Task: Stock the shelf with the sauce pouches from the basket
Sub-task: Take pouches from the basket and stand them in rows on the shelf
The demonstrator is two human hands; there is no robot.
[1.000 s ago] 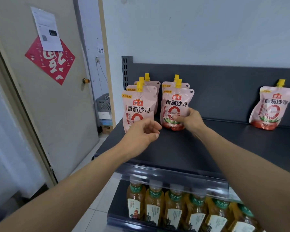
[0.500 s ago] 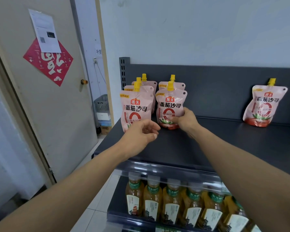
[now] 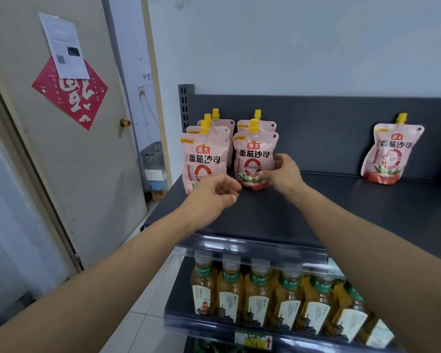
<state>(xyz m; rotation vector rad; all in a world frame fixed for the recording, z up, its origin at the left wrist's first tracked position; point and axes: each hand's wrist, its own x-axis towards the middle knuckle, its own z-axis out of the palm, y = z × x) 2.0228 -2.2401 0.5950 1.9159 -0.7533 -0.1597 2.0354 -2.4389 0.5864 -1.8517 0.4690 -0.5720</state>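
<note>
Several pink sauce pouches with yellow caps stand in two rows at the left end of the dark grey top shelf (image 3: pixel 316 212). My right hand (image 3: pixel 281 173) grips the lower right side of the front pouch of the right row (image 3: pixel 253 155). My left hand (image 3: pixel 214 197) hovers just in front of the front pouch of the left row (image 3: pixel 203 159), fingers loosely curled and holding nothing. One more pouch (image 3: pixel 390 154) leans against the shelf's back panel far to the right. The basket is out of view.
The lower shelf holds a row of amber tea bottles (image 3: pixel 260 291) behind a clear rail. A beige door (image 3: pixel 61 149) with a red decoration stands to the left. A grey wire basket (image 3: pixel 154 155) sits on the floor past the doorway.
My right hand has opened wider around the right front pouch, which stands a little closer to the left row. My left hand has barely moved.
</note>
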